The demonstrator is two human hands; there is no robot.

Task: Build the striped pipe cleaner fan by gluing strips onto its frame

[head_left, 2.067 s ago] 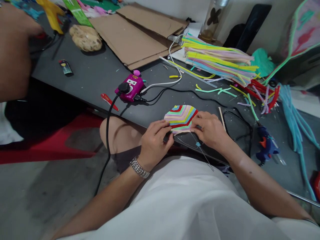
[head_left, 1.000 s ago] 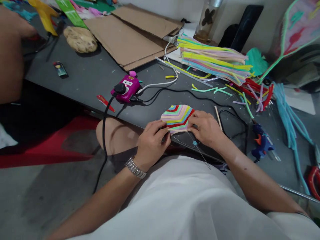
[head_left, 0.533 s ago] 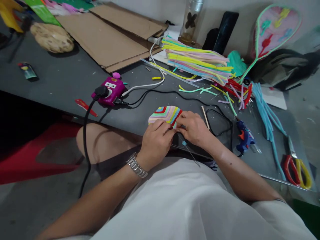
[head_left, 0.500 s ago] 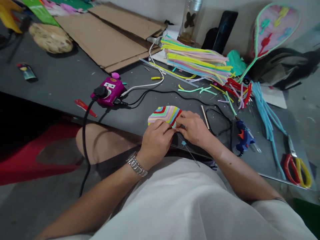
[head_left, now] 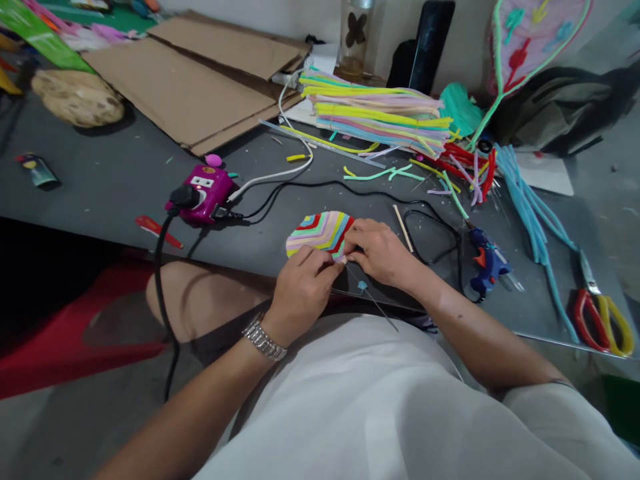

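Observation:
A rounded piece striped in pastel, red and yellow pipe cleaners (head_left: pixel 320 232) lies at the table's front edge. My left hand (head_left: pixel 307 280) is closed on its near side, thumb and fingers pinched at the lower edge. Across from it, my right hand (head_left: pixel 377 250) pinches the right edge of the same piece, the fingertips of both hands almost meeting. Below them a thin wire (head_left: pixel 383 310) with a small blue knot (head_left: pixel 362 286) slants down toward my shirt; its upper end runs up to my fingers. What lies under the fingertips is hidden.
Right of my hands are a blue glue gun (head_left: pixel 487 260), blue pipe cleaners (head_left: pixel 533 213) and red-and-yellow-handled scissors (head_left: pixel 595 300). Behind lies a pipe-cleaner bundle (head_left: pixel 375 113). A purple power socket (head_left: pixel 203 190) with black cords stands left, cardboard (head_left: pixel 185 80) beyond it.
The view has shifted slightly, so most things sit further left. Both hands keep their pinch on the striped piece, and more of its surface shows.

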